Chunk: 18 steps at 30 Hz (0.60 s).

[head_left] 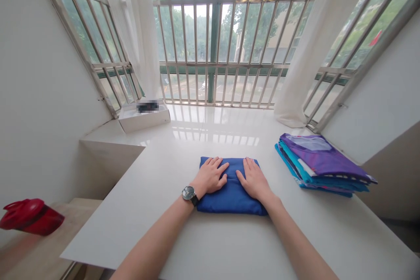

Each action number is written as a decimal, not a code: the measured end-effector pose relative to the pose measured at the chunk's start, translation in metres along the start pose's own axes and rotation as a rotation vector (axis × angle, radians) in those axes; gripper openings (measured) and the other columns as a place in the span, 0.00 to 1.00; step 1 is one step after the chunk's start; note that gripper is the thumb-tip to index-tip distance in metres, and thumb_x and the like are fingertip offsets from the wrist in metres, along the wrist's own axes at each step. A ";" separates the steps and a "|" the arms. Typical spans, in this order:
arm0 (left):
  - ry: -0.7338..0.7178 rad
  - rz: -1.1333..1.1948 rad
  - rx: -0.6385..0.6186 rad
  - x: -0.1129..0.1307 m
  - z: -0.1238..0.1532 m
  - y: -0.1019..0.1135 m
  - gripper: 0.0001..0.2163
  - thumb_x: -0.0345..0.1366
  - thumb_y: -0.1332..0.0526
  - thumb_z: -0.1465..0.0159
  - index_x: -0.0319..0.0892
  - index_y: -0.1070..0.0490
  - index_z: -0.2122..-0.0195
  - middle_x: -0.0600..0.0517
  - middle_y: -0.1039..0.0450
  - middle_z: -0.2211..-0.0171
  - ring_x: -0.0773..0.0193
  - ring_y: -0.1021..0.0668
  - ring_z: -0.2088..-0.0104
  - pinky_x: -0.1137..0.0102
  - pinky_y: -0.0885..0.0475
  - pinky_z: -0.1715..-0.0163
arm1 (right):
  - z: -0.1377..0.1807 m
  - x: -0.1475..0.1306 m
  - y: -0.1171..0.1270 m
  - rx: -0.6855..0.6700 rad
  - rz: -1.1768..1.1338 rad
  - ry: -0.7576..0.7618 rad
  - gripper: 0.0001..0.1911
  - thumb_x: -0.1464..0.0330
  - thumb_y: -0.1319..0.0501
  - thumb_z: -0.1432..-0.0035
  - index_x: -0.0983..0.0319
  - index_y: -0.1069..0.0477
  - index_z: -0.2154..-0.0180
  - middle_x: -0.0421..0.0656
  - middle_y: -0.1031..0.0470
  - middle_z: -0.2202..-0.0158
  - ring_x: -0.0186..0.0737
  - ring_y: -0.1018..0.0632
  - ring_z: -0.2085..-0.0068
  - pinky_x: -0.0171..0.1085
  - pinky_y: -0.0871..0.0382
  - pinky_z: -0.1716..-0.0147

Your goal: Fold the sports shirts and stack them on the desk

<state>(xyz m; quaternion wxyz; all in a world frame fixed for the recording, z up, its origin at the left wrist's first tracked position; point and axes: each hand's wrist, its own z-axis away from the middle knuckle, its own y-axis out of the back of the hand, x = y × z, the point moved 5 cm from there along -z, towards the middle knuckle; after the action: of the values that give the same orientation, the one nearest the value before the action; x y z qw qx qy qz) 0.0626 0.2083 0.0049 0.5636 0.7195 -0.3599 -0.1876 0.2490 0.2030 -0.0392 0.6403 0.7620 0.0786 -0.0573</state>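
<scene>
A folded blue cloth item point(231, 203), perhaps a garment, lies flat on the white table point(157, 183) in front of me. My left hand point(210, 176) rests on its left half, fingers spread and palm down; a watch point(189, 193) is on that wrist. On the right half lies my right hand point(253, 179), also flat with the fingers stretched out. Between the two hands a seam or fold line runs across the cloth. The underside of the bundle is hidden.
A stack of folded purple and turquoise cloths point(323, 162) sits at the table's right edge. At the back left is an open white box point(144, 120) with a blurred dark thing in it. A red object point(33, 216) lies lower left, beyond the table edge. Barred windows and white curtains point(292, 87) stand behind.
</scene>
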 end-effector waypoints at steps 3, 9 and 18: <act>-0.005 0.007 0.003 0.000 0.000 0.000 0.23 0.44 0.51 0.29 0.45 0.39 0.36 0.44 0.38 0.36 0.51 0.37 0.35 0.55 0.46 0.35 | 0.000 0.002 0.000 0.002 -0.011 -0.032 0.41 0.50 0.55 0.36 0.76 0.46 0.34 0.58 0.47 0.31 0.55 0.47 0.30 0.50 0.54 0.33; -0.018 -0.027 0.020 0.001 0.000 -0.002 0.23 0.44 0.52 0.29 0.43 0.39 0.36 0.43 0.37 0.36 0.50 0.36 0.36 0.55 0.45 0.36 | 0.002 -0.012 0.019 0.071 0.027 0.067 0.33 0.57 0.50 0.35 0.75 0.36 0.39 0.59 0.41 0.33 0.56 0.43 0.32 0.51 0.50 0.33; -0.003 -0.080 -0.005 0.001 0.002 -0.008 0.22 0.42 0.53 0.28 0.45 0.40 0.35 0.44 0.39 0.34 0.50 0.38 0.34 0.53 0.46 0.35 | 0.011 -0.047 0.040 0.132 -0.103 0.367 0.26 0.78 0.55 0.38 0.64 0.29 0.43 0.52 0.33 0.37 0.47 0.35 0.35 0.48 0.38 0.37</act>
<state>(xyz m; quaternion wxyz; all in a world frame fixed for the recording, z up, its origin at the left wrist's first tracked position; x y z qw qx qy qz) 0.0649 0.2069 -0.0031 0.5567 0.7316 -0.3312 -0.2122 0.2104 0.1828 0.0064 0.5602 0.7948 0.2290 0.0452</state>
